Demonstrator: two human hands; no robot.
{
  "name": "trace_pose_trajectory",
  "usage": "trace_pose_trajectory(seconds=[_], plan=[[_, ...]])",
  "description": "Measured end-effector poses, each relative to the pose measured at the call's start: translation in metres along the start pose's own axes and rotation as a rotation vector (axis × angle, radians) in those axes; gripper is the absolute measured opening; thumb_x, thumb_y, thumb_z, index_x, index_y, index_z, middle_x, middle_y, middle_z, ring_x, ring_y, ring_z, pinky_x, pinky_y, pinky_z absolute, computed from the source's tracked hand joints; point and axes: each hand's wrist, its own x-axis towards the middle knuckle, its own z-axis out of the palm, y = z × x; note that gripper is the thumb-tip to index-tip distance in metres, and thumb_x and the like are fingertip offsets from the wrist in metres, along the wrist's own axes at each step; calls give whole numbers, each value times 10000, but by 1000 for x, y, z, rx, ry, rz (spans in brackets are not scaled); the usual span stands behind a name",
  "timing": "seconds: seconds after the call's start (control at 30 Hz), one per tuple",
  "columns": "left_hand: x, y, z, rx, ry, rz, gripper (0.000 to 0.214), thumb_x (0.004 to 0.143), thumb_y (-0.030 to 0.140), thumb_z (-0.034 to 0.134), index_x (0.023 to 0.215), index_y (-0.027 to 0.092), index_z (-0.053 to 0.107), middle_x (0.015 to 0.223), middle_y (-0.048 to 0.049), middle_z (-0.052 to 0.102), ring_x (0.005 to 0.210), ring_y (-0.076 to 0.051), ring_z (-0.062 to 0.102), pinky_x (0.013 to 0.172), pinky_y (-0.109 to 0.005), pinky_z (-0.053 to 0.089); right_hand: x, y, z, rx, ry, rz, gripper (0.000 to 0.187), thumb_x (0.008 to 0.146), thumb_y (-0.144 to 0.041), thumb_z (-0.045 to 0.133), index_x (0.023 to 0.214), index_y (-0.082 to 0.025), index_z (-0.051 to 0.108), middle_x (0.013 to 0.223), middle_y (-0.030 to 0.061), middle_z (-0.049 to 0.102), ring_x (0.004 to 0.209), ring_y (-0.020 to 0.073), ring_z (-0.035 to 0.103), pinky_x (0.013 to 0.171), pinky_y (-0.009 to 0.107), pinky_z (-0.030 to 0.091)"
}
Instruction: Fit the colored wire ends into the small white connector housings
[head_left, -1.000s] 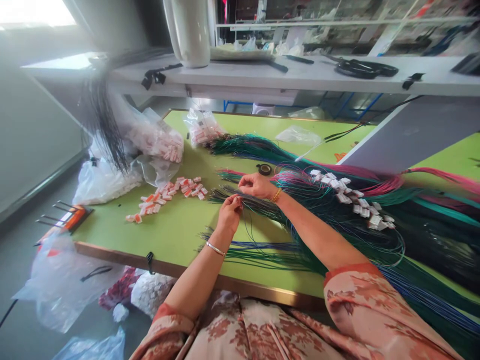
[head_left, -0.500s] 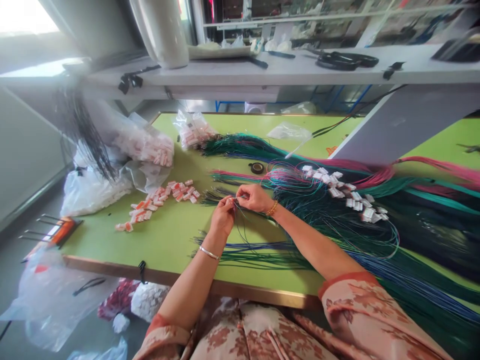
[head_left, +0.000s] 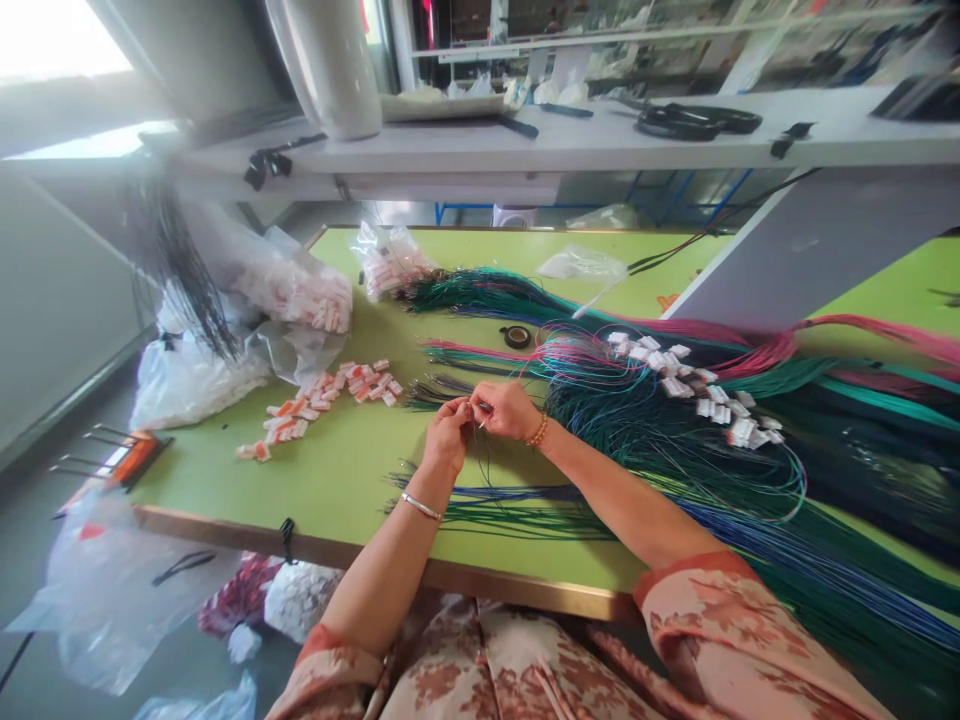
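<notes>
Over the green table, my left hand point(head_left: 448, 435) and my right hand point(head_left: 508, 410) meet with fingertips pinched together. Thin dark wires point(head_left: 484, 462) loop down from between them, and my right fingers grip a wire. What my left fingers pinch is too small and covered to make out. Just beyond my hands lie dark wire ends point(head_left: 431, 392). Pink and teal wires point(head_left: 465, 352) lie behind those, and blue and green wires point(head_left: 517, 510) run nearer the table edge. Left of my hands is a scatter of small white and orange connectors point(head_left: 300, 412).
White connectors on wires point(head_left: 675, 375) lie on the right. A black tape roll point(head_left: 516, 336) sits behind my hands. Bags of connectors point(head_left: 300, 295) stand at back left, near an orange pronged stand point(head_left: 139, 462). A white shelf point(head_left: 480, 150) crosses above the table.
My right hand has turned slightly and lowered at the fingertips, staying against my left. The wires hanging below have shifted. The whole view has moved a little.
</notes>
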Motion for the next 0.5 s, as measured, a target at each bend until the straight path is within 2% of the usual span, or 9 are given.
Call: trace_pose_trajectory(seconds=[0.27,0.5], plan=[[6,1,-1,2,25,11,201,575,99,760,745,143,662,653,11,633,578,-61,548,617,-202,432,2,4,-1,104,-4,55,131,831,-217,522,799,-165,638,735,36,669,621,121,529,609,222,363],[6,1,-2,60,68,19,212,592,141,787,770,146,673,662,-1,653,600,-75,573,655,-224,451,5,0,-6,2,-49,64,116,811,-195,532,809,-158,642,720,43,671,608,125,522,604,229,347]])
